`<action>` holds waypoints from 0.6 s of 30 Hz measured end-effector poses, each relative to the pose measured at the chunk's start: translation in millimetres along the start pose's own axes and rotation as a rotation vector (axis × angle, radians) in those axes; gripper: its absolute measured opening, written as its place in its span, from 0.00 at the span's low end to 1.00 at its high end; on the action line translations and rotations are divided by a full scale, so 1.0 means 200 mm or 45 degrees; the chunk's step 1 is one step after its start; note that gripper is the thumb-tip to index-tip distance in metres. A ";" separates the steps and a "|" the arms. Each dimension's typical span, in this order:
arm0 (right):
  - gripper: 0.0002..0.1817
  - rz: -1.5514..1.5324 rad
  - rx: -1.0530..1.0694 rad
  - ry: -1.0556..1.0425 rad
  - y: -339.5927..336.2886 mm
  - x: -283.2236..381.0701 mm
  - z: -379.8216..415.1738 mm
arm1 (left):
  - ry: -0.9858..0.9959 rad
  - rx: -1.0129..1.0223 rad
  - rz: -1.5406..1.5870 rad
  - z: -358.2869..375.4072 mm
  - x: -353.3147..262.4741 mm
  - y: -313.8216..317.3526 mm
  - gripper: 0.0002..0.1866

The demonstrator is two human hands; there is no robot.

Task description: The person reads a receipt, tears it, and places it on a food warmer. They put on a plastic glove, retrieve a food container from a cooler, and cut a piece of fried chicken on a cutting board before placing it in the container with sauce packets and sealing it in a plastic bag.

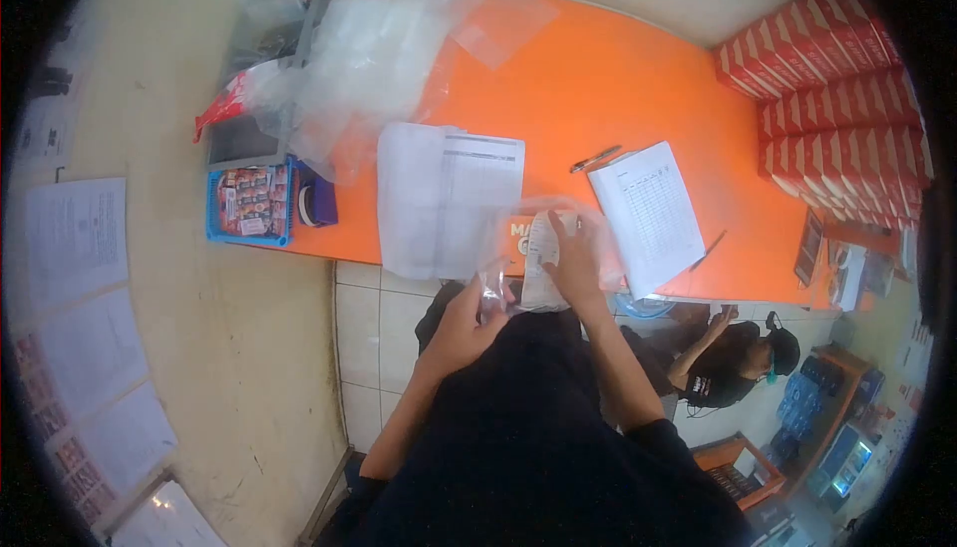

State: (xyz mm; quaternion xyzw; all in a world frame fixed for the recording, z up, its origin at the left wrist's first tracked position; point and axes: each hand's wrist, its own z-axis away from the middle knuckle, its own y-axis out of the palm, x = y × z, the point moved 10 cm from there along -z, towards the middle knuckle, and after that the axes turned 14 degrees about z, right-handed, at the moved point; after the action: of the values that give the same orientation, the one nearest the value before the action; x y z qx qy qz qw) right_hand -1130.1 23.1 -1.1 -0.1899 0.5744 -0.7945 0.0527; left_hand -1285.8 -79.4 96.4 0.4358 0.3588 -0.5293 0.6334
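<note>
A clear plastic bag (598, 223) is held at the orange table's front edge, close to my body. Inside or behind its film shows a printed packet (520, 230), orange-brown with white letters starting "MA". A white paper slip with print (542, 245) lies against it. My left hand (464, 333) is closed on the bag's near left edge, fingers pinched on the film. My right hand (576, 266) grips the packet and slip from the right, thumb and fingers partly curled. The film blurs whether that hand is inside the bag.
On the orange table (588, 68) lie an open document stack (449, 188), a printed form (653, 213), pens (596, 158) and a pile of plastic bags (374, 58). Stacked red boxes (837, 108) stand right; a blue basket (249, 203) sits left. A person in a cap (733, 358) is at lower right.
</note>
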 end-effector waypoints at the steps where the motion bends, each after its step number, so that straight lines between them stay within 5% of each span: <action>1: 0.49 0.050 -0.113 -0.093 -0.04 0.04 0.01 | -0.029 0.012 -0.031 0.02 -0.01 0.01 0.31; 2: 0.51 0.101 -0.226 -0.188 -0.09 0.10 0.02 | -0.057 0.022 -0.060 0.04 -0.01 0.01 0.31; 5: 0.51 0.033 0.176 -0.545 0.00 0.23 0.06 | -0.077 -0.009 -0.090 0.08 0.04 -0.01 0.31; 11: 0.51 0.633 -0.006 -0.601 0.25 0.21 -0.05 | 0.071 -0.182 0.045 0.11 0.02 -0.07 0.29; 14: 0.47 0.177 0.336 -0.660 0.20 0.19 -0.10 | -0.058 -0.262 0.028 0.12 0.05 -0.10 0.27; 18: 0.41 -0.295 0.622 -0.559 0.20 0.22 -0.09 | 0.087 -0.267 0.140 0.11 0.05 -0.12 0.24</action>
State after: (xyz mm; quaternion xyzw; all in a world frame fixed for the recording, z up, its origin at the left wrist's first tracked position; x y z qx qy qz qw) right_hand -1182.2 12.1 -33.3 -0.4020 0.3167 -0.8495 0.1284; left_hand -1307.4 -104.1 91.8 0.4041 0.4090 -0.4382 0.6910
